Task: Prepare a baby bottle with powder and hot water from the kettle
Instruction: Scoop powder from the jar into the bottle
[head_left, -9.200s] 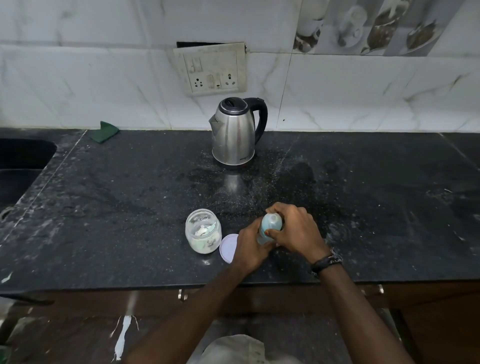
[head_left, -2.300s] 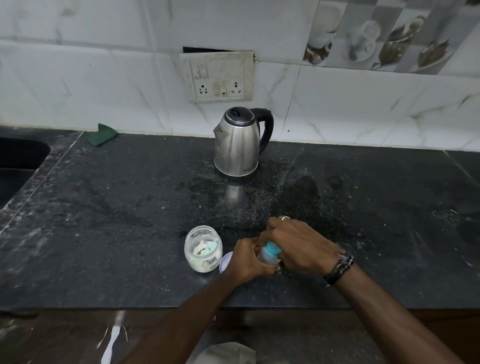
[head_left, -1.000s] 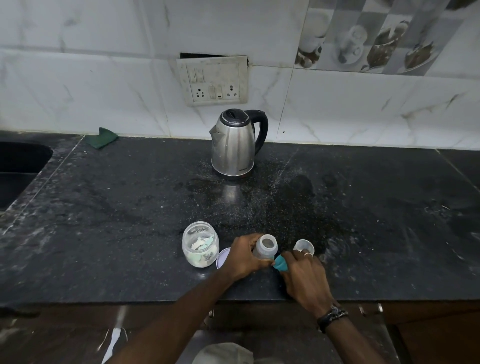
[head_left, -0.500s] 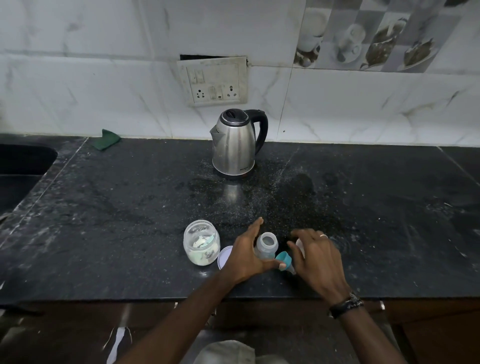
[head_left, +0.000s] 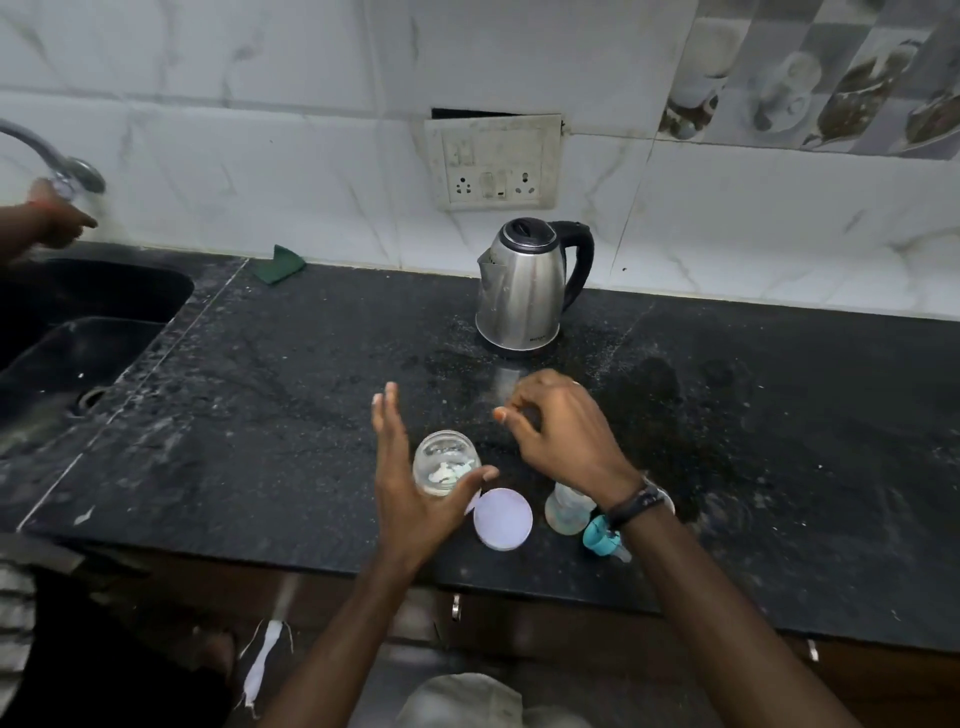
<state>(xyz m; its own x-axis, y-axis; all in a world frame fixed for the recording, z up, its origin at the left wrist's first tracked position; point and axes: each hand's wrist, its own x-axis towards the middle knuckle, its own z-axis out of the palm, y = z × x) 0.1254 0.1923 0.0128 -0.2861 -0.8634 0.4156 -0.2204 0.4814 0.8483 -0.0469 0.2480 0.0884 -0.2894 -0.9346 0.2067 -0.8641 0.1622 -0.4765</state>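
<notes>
On the counter (head_left: 260, 415) the kettle (head_left: 522, 291) stands at the back, near the wall and below the socket plate (head_left: 493, 161). Near the front edge stand, from left to right, the jar (head_left: 444, 460), its lid (head_left: 503, 518) lying flat, the bottle (head_left: 566, 509) and the bottle's cap (head_left: 597, 535). The sink (head_left: 78, 338) is at the far left, with the tap (head_left: 57, 161) above it. A cloth (head_left: 283, 264) lies at the back, between the sink and the kettle.

green cloth (head_left: 283, 264) by the wall; sink (head_left: 93, 332) left; wall socket (head_left: 496, 169)

Left hand (head_left: 410, 493) open, fingers straight toward twelve o'clock; right hand (head_left: 561, 436) at two o'clock, fingers loosely curled, empty.
</notes>
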